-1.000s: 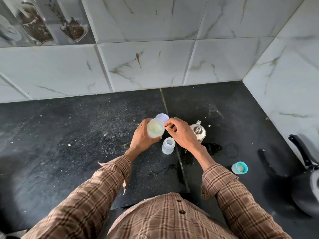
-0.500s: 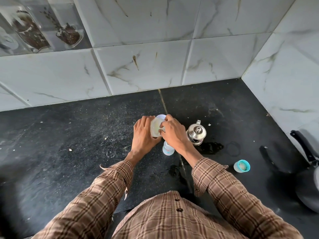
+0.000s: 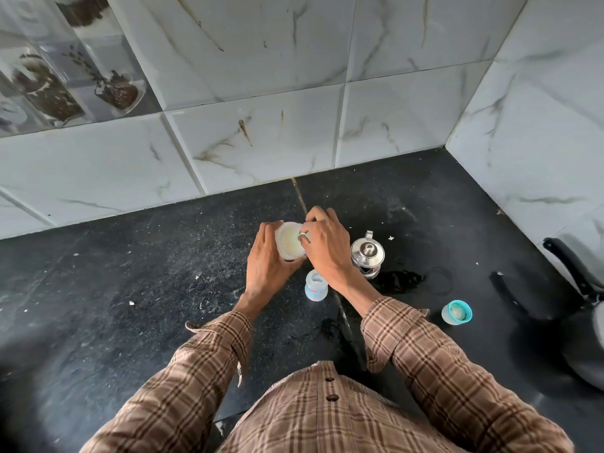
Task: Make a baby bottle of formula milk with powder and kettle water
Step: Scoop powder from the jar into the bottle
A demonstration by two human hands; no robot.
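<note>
My left hand [image 3: 266, 266] grips an open white powder container [image 3: 289, 241] with pale yellow powder inside, held just above the black counter [image 3: 147, 289]. My right hand [image 3: 327, 248] reaches past the container's right rim, fingers curled downward behind it; whatever lies under them is hidden. The small open baby bottle [image 3: 316, 286] stands upright just below my right wrist. A small steel kettle [image 3: 367, 255] with its lid on stands to the right of my right hand.
A teal bottle cap with its teat [image 3: 457, 312] sits to the right on the counter. A wet patch [image 3: 400, 279] lies beside the kettle. A black pan with a long handle [image 3: 568, 273] is at the right edge. Marble-tiled walls close the back and right.
My right hand moved from the container's rim to behind it, covering the white lid that lay there. My left hand kept hold of the container. My view tilted upward.
</note>
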